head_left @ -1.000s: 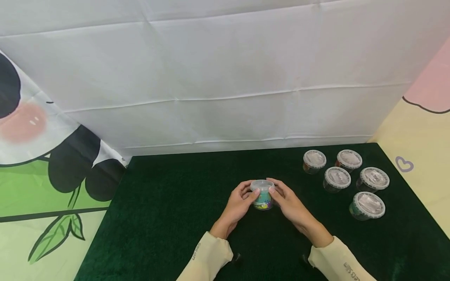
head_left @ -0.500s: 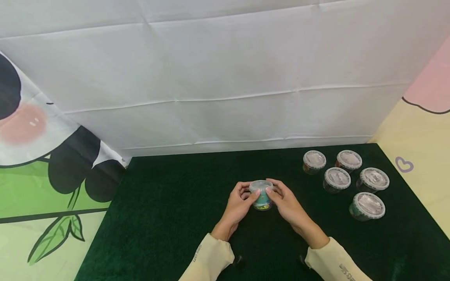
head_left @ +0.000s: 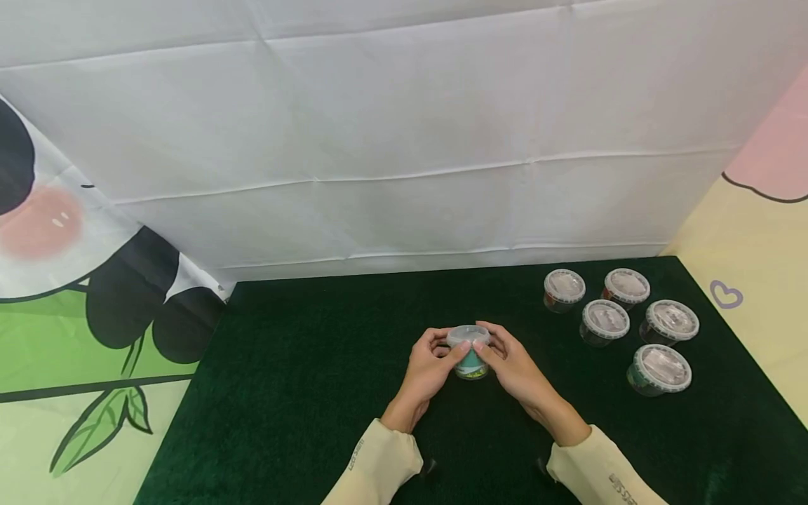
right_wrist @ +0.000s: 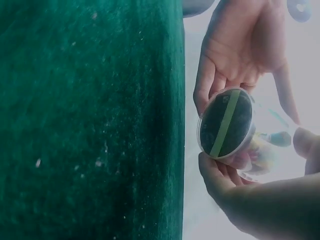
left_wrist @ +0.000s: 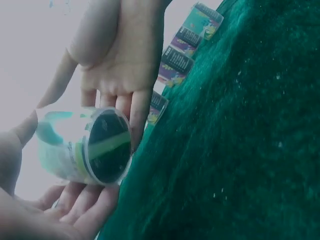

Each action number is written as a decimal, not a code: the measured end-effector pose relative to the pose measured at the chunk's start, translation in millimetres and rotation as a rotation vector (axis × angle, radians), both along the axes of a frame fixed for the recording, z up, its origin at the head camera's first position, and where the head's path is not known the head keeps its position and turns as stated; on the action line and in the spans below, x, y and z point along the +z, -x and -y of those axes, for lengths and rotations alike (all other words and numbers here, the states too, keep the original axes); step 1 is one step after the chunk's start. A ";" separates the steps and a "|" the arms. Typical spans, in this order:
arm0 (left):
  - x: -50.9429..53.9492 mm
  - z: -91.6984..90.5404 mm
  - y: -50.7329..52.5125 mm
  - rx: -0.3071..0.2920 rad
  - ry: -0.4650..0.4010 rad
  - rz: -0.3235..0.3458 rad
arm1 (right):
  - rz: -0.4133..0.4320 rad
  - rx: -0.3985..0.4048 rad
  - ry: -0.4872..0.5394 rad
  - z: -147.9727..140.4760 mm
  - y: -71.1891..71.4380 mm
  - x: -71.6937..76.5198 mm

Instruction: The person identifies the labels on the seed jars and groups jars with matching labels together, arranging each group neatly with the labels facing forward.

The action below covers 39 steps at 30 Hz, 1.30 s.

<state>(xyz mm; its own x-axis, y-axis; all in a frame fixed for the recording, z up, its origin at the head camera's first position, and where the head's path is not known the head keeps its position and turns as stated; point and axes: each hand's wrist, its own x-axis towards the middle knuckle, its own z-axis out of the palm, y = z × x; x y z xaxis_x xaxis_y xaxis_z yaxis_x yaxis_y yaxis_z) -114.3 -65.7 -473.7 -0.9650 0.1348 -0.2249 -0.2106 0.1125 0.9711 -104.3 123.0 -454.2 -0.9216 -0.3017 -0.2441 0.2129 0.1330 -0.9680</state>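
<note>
A clear lidded tub (head_left: 470, 361) with a teal label is held between both hands above the green cloth. The left hand (head_left: 430, 366) grips its left side, thumb at the front just under the lid. From the right, the right hand (head_left: 517, 365) grips the other side, its thumb close to the left one. In the left wrist view the tub (left_wrist: 65, 147) shows its dark base crossed by a light green strip. That same base faces the camera in the right wrist view, on the tub (right_wrist: 226, 123). The fingers behind the tub are partly hidden in the head view.
Several lidded tubs (head_left: 606, 320) stand on the right part of the green cloth (head_left: 315, 365), one of them nearest at the right (head_left: 661, 369). A white sheet (head_left: 379, 140) hangs behind the table, with printed cloths at both sides.
The tub has turned a little between the fingers, so less of its colourful print shows. Both hands have shifted slightly left, and the thumbs have come closer together.
</note>
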 end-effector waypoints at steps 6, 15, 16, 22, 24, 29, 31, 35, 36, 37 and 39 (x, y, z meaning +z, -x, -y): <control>-0.5 4.4 1.3 -0.064 -0.031 -0.009 | 0.011 0.015 0.036 -3.3 1.6 -0.4; 0.7 2.8 1.6 0.017 -0.009 0.005 | -0.002 -0.034 0.002 2.7 -0.2 1.2; 0.5 2.4 1.3 0.025 -0.003 0.005 | -0.004 -0.041 -0.004 3.5 -0.2 1.1; 0.0 6.0 1.5 -0.008 -0.031 0.048 | -0.001 -0.030 0.033 0.6 1.0 -3.2; -1.0 8.8 2.4 -0.034 -0.048 0.062 | -0.001 -0.012 0.054 -1.5 1.7 -4.8; -1.3 12.4 3.0 -0.066 -0.039 0.053 | 0.002 0.015 0.081 -1.9 1.5 -4.7; -1.0 12.4 2.6 -0.053 -0.033 0.047 | 0.003 0.010 0.087 -0.5 0.9 -4.0; -0.8 10.0 2.0 -0.003 -0.008 0.026 | -0.010 -0.024 0.053 3.0 -0.5 -2.6; -0.6 9.2 1.6 0.007 -0.002 0.020 | -0.015 -0.032 0.037 3.9 -0.8 -2.2; -0.7 8.4 1.4 0.011 0.005 0.010 | -0.018 -0.038 0.022 4.5 -1.0 -1.8; -0.4 7.6 0.8 0.012 0.012 0.004 | -0.021 -0.047 -0.002 5.3 -1.3 -1.2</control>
<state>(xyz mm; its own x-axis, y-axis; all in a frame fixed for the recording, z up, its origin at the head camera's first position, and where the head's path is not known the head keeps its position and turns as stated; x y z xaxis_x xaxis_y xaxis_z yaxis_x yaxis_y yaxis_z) -115.1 -73.3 -474.1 -0.9657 0.1208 -0.2299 -0.2155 0.1218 0.9689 -102.9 117.8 -455.4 -0.9396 -0.2578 -0.2252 0.1987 0.1251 -0.9720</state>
